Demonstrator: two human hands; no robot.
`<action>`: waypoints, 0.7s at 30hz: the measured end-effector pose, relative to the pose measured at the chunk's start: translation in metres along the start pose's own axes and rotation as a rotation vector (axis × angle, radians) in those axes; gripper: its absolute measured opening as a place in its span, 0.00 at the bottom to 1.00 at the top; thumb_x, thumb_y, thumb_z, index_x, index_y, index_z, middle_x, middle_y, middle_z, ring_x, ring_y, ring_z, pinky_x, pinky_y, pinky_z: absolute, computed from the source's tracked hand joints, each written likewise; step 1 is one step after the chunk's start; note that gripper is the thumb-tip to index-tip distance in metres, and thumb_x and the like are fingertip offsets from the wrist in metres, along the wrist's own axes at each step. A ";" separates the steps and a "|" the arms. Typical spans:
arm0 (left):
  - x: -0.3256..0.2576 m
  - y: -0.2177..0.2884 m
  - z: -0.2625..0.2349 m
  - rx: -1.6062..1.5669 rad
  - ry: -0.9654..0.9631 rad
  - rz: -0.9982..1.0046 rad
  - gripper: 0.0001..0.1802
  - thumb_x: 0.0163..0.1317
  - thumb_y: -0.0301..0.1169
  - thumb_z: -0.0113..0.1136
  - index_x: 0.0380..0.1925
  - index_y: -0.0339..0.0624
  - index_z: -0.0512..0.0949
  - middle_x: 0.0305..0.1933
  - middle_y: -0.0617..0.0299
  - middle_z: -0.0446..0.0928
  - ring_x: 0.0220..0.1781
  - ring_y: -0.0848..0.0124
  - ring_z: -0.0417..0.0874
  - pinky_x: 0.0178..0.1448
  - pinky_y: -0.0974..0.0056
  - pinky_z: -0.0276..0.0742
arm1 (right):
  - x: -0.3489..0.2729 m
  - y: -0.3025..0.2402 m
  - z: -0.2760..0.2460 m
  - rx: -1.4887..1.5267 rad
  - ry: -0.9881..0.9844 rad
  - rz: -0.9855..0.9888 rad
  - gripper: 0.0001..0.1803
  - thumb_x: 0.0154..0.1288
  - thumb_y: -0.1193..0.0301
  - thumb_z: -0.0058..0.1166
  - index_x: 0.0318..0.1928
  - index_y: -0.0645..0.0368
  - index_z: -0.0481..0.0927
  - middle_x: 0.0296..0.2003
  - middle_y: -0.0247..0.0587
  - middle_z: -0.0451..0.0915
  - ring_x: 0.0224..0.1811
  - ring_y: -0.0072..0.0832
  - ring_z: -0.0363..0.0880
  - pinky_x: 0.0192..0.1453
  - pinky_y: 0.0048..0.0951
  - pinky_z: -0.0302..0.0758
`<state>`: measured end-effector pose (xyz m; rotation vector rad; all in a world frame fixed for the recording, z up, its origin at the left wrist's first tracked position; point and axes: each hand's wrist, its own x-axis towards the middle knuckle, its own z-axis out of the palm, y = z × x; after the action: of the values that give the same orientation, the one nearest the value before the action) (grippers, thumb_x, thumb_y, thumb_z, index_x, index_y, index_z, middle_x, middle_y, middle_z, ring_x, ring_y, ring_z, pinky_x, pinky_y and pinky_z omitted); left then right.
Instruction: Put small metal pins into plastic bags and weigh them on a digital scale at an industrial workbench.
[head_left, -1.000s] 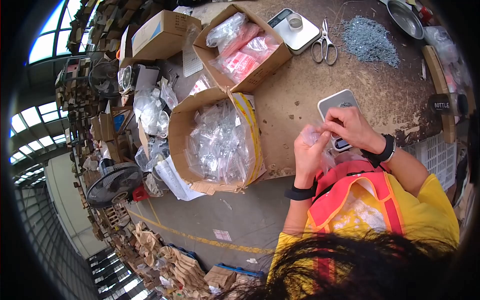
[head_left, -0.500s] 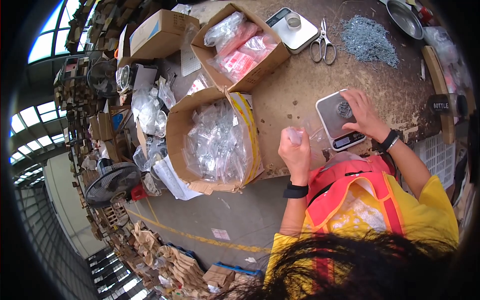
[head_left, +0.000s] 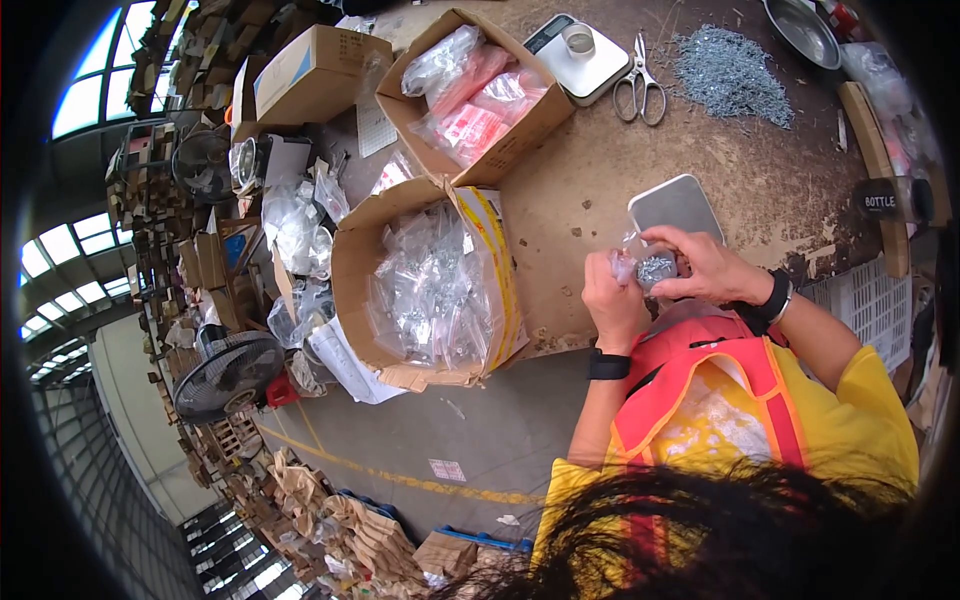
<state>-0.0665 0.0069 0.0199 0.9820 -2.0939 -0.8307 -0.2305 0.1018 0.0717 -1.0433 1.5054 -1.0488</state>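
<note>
My right hand point(head_left: 708, 266) grips a small round cup of screws point(head_left: 655, 271), fingers curled round its side. Closed beside it, my left hand point(head_left: 610, 305) holds a clear plastic bag point(head_left: 622, 264), its film bunched at the thumb. Cup and bag nearly meet; whether they touch I cannot tell. Just beyond my hands lies a digital scale point(head_left: 678, 204) with its grey plate bare; my hands hide its near end. Farther off, a loose pile of silvery screws point(head_left: 730, 75) is spread on the worn table point(head_left: 570, 190).
Left of my hands stands an open carton point(head_left: 508, 280) of filled clear bags. Behind it another carton point(head_left: 535, 125) holds red and clear bags. A second scale point(head_left: 598, 75) bears a small cup point(head_left: 579, 40), beside scissors point(head_left: 640, 90). A metal bowl point(head_left: 805, 35) sits far right.
My right hand has lifted the cup of screws off the scale and brought it left and nearer, up to the bag in my left hand. The left hand has shifted slightly right.
</note>
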 end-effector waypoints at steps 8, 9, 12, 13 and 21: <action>0.001 0.001 -0.015 -0.235 -0.099 -0.091 0.04 0.63 0.21 0.64 0.37 0.35 0.79 0.32 0.56 0.79 0.32 0.64 0.83 0.37 0.62 0.77 | 0.020 -0.002 -0.018 -0.357 -0.058 -0.191 0.30 0.58 0.54 0.72 0.51 0.62 0.76 0.37 0.51 0.81 0.37 0.44 0.81 0.40 0.41 0.76; -0.002 0.002 -0.017 -0.297 -0.144 -0.186 0.04 0.65 0.22 0.63 0.38 0.34 0.79 0.31 0.58 0.80 0.31 0.69 0.83 0.36 0.64 0.77 | 0.020 -0.006 -0.019 -0.446 -0.074 -0.209 0.29 0.58 0.53 0.71 0.49 0.62 0.76 0.37 0.51 0.80 0.38 0.48 0.81 0.40 0.44 0.76; -0.009 0.006 -0.018 -0.397 -0.235 -0.356 0.04 0.67 0.25 0.63 0.37 0.36 0.79 0.32 0.51 0.80 0.30 0.60 0.82 0.37 0.61 0.77 | 0.025 -0.004 -0.020 -0.588 -0.030 -0.365 0.28 0.60 0.49 0.68 0.44 0.62 0.76 0.34 0.52 0.80 0.37 0.51 0.80 0.39 0.46 0.75; -0.011 0.005 -0.017 -0.397 -0.231 -0.358 0.04 0.67 0.25 0.63 0.37 0.36 0.79 0.32 0.51 0.80 0.30 0.60 0.82 0.37 0.61 0.77 | 0.027 -0.007 -0.020 -0.589 -0.035 -0.367 0.28 0.60 0.49 0.68 0.44 0.62 0.76 0.34 0.52 0.80 0.37 0.51 0.80 0.39 0.46 0.75; -0.014 -0.003 -0.020 -0.652 -0.271 -0.468 0.04 0.69 0.26 0.60 0.39 0.36 0.79 0.27 0.59 0.80 0.29 0.74 0.80 0.34 0.65 0.76 | 0.061 -0.030 -0.010 -0.777 -0.076 -0.196 0.37 0.60 0.39 0.58 0.19 0.67 0.80 0.19 0.62 0.77 0.24 0.59 0.79 0.30 0.51 0.75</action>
<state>-0.0425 0.0117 0.0245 1.0290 -1.6082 -1.8263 -0.2460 0.0367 0.0871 -1.7690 1.8173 -0.5235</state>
